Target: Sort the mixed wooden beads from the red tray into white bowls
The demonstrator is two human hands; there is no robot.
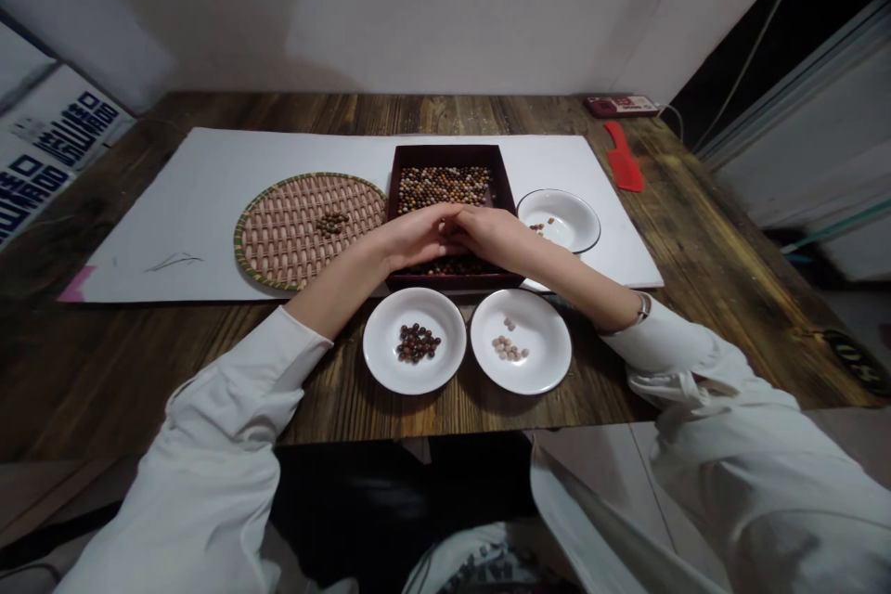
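Grip of your left hand (419,235) and right hand (487,235): fingers meet over the dark box (446,188); can't tell if anything's held. Mixed beads (444,186) lie inside the box. Woven tray (306,232) left of it, two bowls (415,371) nearer you on the desk (334,408).

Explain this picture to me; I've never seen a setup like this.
There is no machine here: these are a person's own bare hands, seen by a camera worn on the head, looking forward and down. The left hand and right hand meet over a dark box of mixed beads; whether they hold any is hidden. Left of it lies a woven tray with greenish beads. A white bowl sits to the right; nearer are a bowl of dark beads and a bowl of pale beads.
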